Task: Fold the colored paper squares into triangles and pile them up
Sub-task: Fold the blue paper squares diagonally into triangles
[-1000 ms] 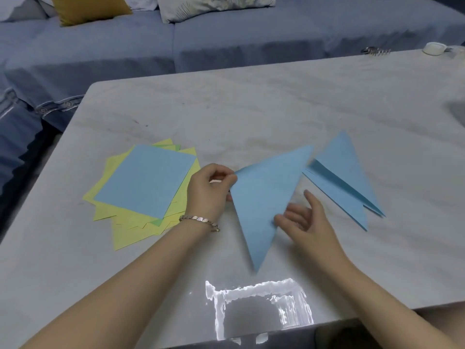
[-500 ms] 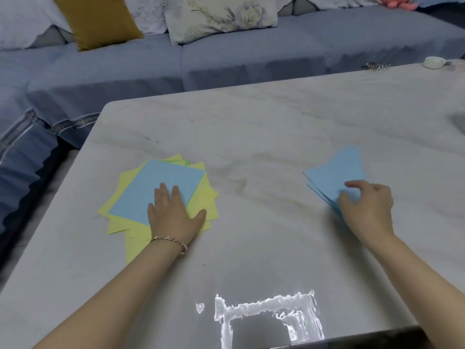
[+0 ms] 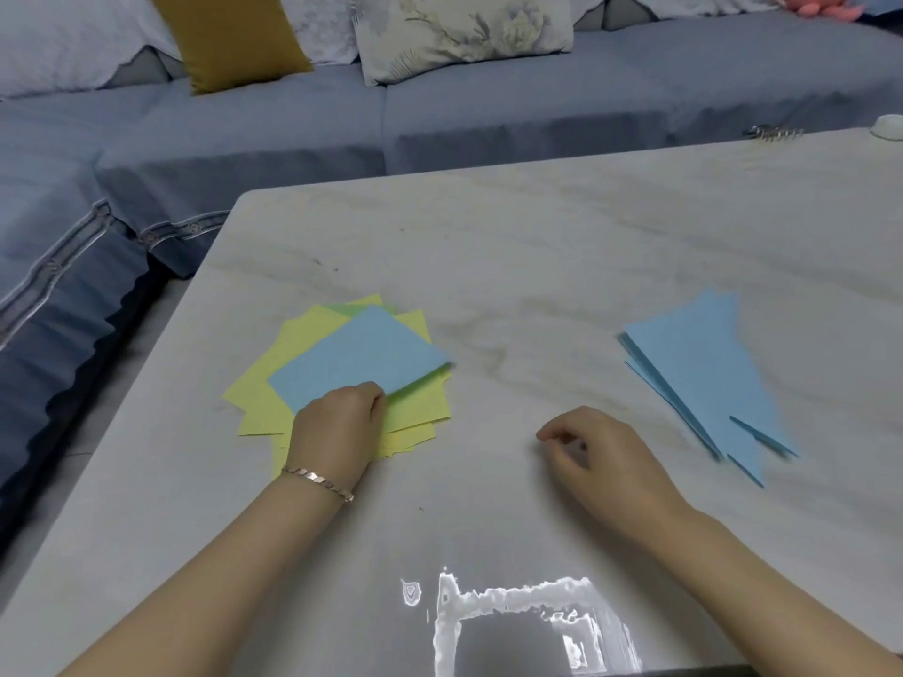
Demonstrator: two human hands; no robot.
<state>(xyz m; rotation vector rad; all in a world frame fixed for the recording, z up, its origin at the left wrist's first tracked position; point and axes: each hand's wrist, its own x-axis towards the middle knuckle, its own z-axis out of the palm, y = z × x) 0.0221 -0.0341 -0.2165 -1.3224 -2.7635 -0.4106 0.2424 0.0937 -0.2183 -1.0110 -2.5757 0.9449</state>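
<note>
A fanned stack of unfolded yellow and green paper squares (image 3: 259, 400) lies on the left of the marble table (image 3: 537, 246), with a blue square (image 3: 361, 359) on top. My left hand (image 3: 337, 422) pinches the near edge of that blue square, whose right side is lifted slightly off the stack. A pile of folded blue triangles (image 3: 703, 373) rests at the right. My right hand (image 3: 591, 447) hovers loosely curled over the bare tabletop between the two piles, holding nothing.
A blue sofa (image 3: 440, 119) with a mustard cushion (image 3: 234, 36) and a floral cushion (image 3: 459, 31) runs behind the table. A metal hair clip (image 3: 772, 133) and a small white object (image 3: 889, 127) sit at the far right edge. Light glare marks the near table edge.
The folded blue triangle was laid on the right pile and my right hand has drawn back toward the middle. My left hand went from flat on the stack to pinching the top blue square.
</note>
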